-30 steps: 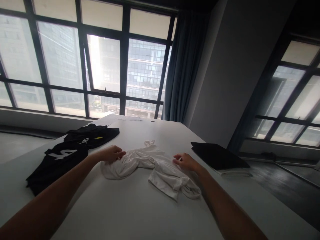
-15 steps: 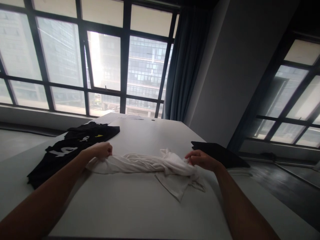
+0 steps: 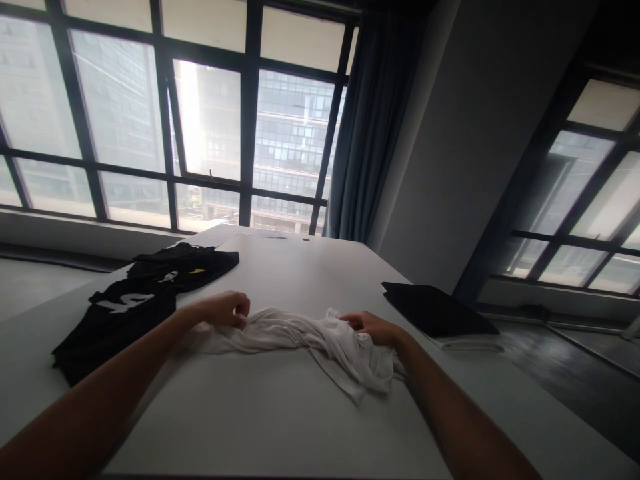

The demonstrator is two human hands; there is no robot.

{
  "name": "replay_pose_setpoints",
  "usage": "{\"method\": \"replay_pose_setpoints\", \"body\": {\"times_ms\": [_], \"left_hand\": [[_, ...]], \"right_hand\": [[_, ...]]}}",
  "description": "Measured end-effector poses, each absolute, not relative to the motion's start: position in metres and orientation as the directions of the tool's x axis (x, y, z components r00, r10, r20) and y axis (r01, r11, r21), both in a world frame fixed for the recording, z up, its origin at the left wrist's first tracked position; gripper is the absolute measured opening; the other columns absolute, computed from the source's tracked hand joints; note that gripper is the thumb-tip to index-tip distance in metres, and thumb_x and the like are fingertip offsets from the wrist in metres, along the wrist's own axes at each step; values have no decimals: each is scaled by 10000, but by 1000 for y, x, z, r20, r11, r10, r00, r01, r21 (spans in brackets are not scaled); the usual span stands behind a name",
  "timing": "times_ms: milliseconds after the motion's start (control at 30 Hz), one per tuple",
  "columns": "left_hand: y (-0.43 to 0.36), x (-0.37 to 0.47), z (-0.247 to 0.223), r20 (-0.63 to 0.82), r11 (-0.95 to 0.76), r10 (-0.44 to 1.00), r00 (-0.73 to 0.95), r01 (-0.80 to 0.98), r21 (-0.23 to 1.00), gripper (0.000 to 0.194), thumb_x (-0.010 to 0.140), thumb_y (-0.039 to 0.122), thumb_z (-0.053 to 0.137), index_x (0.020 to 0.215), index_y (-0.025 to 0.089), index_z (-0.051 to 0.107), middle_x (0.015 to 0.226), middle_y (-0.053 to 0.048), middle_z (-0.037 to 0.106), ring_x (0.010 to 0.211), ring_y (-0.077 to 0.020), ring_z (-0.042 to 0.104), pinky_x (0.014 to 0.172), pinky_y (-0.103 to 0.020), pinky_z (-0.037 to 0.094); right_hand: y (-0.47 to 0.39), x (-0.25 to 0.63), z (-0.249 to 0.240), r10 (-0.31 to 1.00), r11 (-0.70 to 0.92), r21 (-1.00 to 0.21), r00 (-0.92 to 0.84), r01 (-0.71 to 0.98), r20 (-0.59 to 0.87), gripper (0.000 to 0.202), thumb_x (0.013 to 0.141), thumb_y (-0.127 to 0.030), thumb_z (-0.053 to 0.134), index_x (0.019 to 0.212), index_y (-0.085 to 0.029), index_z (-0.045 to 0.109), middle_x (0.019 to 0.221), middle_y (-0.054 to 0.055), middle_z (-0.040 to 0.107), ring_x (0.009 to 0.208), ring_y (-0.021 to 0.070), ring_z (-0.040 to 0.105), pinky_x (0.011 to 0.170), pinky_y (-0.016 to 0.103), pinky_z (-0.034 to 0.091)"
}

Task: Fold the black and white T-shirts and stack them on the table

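Note:
A crumpled white garment (image 3: 295,328) lies bunched in a long strip across the white table (image 3: 270,420) in front of me. At its left end, my left hand (image 3: 226,311) is closed with curled fingers on the fabric. My right hand (image 3: 374,328) lies over the right part, its fingertips gathered on the cloth and its thumb mostly hidden. Below that hand a loose flap of the garment spreads toward me in folds.
Black clothes (image 3: 145,287) with white and yellow prints lie at the left. On the right, a folded black cloth (image 3: 435,310) rests above a folded white cloth (image 3: 473,343). Papers (image 3: 267,234) lie at the far table end, near windows and a blue curtain (image 3: 357,133).
Both hands have moved inward, my right hand left along the garment and my left hand slightly right. The garment is less stretched, and its right end has spread into looser folds.

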State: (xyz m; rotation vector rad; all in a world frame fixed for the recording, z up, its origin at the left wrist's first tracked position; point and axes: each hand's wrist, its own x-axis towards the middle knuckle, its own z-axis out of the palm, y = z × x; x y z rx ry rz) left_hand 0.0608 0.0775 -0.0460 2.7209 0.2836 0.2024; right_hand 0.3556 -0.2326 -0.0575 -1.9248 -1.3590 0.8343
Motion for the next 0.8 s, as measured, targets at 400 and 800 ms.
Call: {"method": "replay_pose_setpoints", "body": {"times_ms": [400, 800], "left_hand": [[90, 54, -28, 521, -847, 455, 722, 171, 503, 259, 787, 390, 503, 927, 190, 590, 742, 15, 616, 668, -157, 557, 639, -263, 441], [69, 55, -21, 571, -959, 262, 778, 274, 67, 436, 741, 459, 713, 1102, 222, 651, 1014, -63, 612, 978, -271, 569, 860, -366, 459]], "right_hand": [[-247, 384, -40, 556, -315, -661, 697, 681, 452, 354, 817, -359, 456, 1026, -149, 651, 709, 18, 634, 507, 129, 563, 571, 263, 474], [-239, 376, -40, 586, 63, -984, 791, 168, 173, 341, 753, -392, 584, 1049, -225, 564, 712, -8, 617, 559, 129, 549, 480, 219, 411]]}}
